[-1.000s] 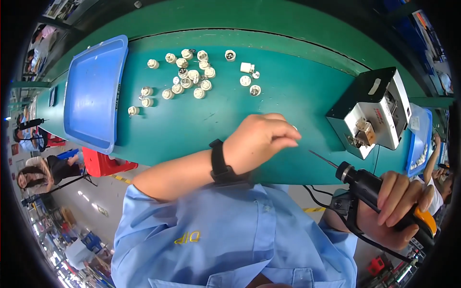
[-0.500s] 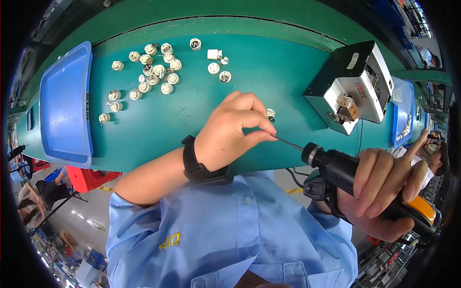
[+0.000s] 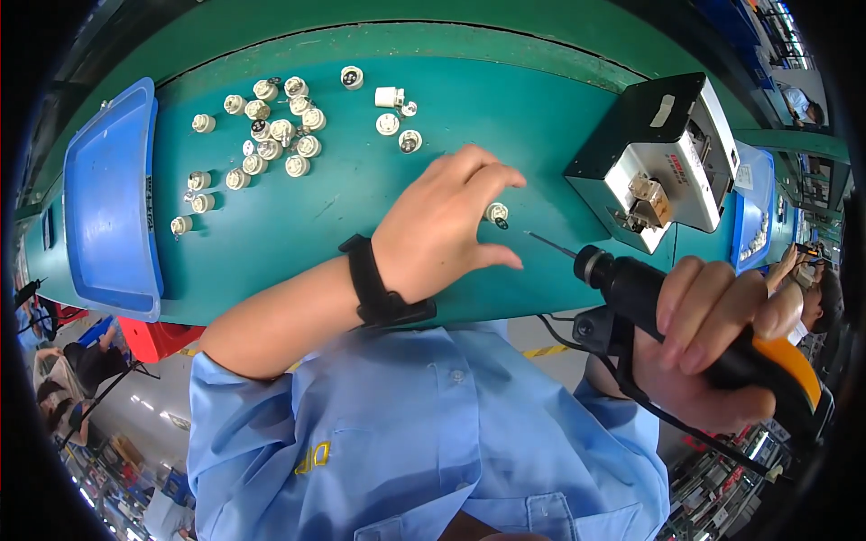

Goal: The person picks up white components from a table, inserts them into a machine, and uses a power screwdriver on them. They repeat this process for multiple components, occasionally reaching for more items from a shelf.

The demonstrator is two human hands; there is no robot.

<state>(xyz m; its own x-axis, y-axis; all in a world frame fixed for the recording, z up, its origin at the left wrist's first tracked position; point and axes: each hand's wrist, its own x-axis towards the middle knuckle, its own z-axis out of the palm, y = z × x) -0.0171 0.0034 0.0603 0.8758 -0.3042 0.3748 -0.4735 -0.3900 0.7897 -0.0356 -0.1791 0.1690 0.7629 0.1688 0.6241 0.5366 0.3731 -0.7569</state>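
Observation:
My right hand [image 3: 713, 347] wraps round a black and orange electric screwdriver [image 3: 631, 284], its thin bit pointing left over the table. The bit's tip [image 3: 529, 234] stands apart from my left hand and carries something tiny, too small to make out fully. Over the middle of the table, my left hand [image 3: 442, 221] is open, thumb and forefinger spread apart. Just beyond that gap sits a small white round socket [image 3: 496, 213] with a dark metal piece at its edge. A black band circles my left wrist.
Several white sockets [image 3: 298, 165] with metal parts lie scattered at the far left. A few more, including a white cylinder [image 3: 386, 96], are near the back middle. A blue tray [image 3: 108, 207] stands at left, a black and silver machine [image 3: 663, 167] at right, a blue bin [image 3: 753, 207] beyond it.
My left thumb and forefinger have parted from the screwdriver bit's tip and spread open. The bit has moved slightly up and right. The view has shifted a little.

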